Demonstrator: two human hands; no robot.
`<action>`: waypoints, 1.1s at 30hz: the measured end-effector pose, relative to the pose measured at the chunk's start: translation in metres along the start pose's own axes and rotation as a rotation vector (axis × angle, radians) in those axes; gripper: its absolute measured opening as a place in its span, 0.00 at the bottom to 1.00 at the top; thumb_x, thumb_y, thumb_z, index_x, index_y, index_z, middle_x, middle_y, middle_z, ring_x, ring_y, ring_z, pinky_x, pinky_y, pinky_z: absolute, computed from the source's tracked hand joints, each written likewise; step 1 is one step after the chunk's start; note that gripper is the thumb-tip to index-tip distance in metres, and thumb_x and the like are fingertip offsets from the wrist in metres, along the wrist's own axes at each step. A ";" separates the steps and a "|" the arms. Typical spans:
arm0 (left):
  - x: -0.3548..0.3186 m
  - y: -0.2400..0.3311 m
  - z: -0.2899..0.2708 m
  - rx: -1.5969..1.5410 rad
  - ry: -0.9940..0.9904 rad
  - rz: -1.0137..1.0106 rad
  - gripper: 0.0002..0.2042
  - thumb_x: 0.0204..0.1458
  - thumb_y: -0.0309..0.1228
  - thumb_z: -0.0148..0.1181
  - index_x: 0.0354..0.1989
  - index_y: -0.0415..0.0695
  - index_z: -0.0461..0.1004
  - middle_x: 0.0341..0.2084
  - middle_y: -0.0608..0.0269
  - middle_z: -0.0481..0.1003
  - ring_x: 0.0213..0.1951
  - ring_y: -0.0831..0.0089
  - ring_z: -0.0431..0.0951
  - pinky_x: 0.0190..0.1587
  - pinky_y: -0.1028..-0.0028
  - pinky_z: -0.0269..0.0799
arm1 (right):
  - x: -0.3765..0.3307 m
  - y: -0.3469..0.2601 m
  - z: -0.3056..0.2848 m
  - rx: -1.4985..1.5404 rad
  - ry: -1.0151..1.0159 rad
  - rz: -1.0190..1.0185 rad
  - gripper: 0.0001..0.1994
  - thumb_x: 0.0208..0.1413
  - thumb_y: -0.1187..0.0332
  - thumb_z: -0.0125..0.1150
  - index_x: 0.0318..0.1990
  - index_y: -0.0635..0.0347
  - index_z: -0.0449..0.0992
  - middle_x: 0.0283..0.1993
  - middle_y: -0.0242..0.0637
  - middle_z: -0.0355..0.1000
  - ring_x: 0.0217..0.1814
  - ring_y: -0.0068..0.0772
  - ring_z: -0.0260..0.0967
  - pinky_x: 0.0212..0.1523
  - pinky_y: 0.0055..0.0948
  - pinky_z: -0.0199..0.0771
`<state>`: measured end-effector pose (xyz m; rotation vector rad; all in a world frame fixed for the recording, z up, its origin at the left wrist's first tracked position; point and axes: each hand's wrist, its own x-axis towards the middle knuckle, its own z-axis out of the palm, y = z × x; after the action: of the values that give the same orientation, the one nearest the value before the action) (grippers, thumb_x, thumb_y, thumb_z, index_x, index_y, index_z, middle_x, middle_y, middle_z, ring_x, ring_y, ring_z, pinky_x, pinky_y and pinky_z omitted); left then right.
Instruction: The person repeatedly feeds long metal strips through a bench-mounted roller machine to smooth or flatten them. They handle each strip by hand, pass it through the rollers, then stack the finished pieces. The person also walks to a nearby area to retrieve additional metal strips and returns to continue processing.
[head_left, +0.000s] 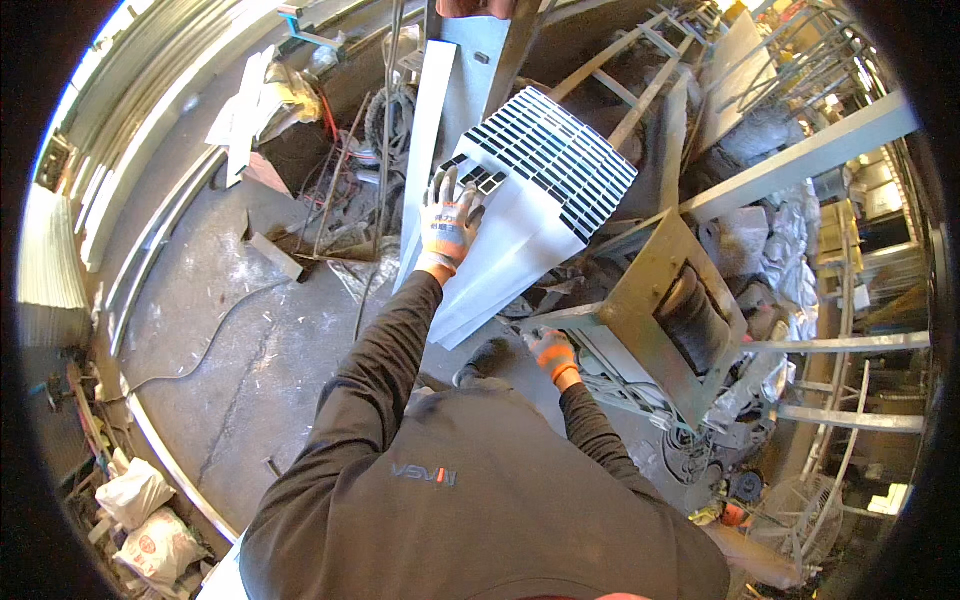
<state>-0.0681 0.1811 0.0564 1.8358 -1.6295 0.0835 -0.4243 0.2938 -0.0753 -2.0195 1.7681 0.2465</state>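
Note:
A large stack of pale rectangular metal tubes lies ahead of me, with rows of open tube ends facing up and away. My left hand, in a white, grey and orange work glove, rests on the left side of the stack. Its fingers are spread over a few tube ends. Lower and to the right, my right hand, in a similar glove, is at the near left corner of a metal machine with a dark rounded part. Those fingers are curled; what they hold is too small to make out.
A long flat metal bar stands left of the stack. A thick beam crosses at the right. A thin cable runs over the floor. White sacks lie at the lower left. Scrap and frames crowd the far side.

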 end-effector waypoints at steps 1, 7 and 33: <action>-0.002 0.000 0.000 -0.003 -0.007 0.008 0.27 0.55 0.40 0.77 0.64 0.53 0.81 0.78 0.47 0.64 0.78 0.42 0.62 0.77 0.43 0.60 | -0.010 -0.004 0.003 0.001 0.008 -0.022 0.34 0.69 0.36 0.61 0.64 0.57 0.84 0.62 0.56 0.83 0.64 0.60 0.81 0.66 0.50 0.80; -0.014 0.000 -0.010 -0.082 0.052 -0.015 0.26 0.51 0.36 0.78 0.60 0.48 0.83 0.78 0.41 0.63 0.77 0.40 0.62 0.75 0.45 0.63 | -0.062 -0.011 0.030 0.204 0.101 -0.099 0.26 0.68 0.39 0.64 0.52 0.54 0.88 0.55 0.50 0.86 0.55 0.59 0.84 0.57 0.51 0.83; -0.219 0.025 -0.277 -0.718 0.004 0.202 0.41 0.44 0.20 0.67 0.74 0.34 0.67 0.62 0.38 0.79 0.61 0.40 0.82 0.65 0.53 0.77 | -0.094 -0.167 -0.004 0.479 0.003 -0.936 0.34 0.65 0.62 0.72 0.75 0.63 0.69 0.73 0.45 0.75 0.77 0.46 0.69 0.77 0.44 0.69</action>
<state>-0.0339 0.5115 0.1796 1.1236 -1.5614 -0.3651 -0.2774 0.3904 0.0027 -2.1967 0.6267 -0.4284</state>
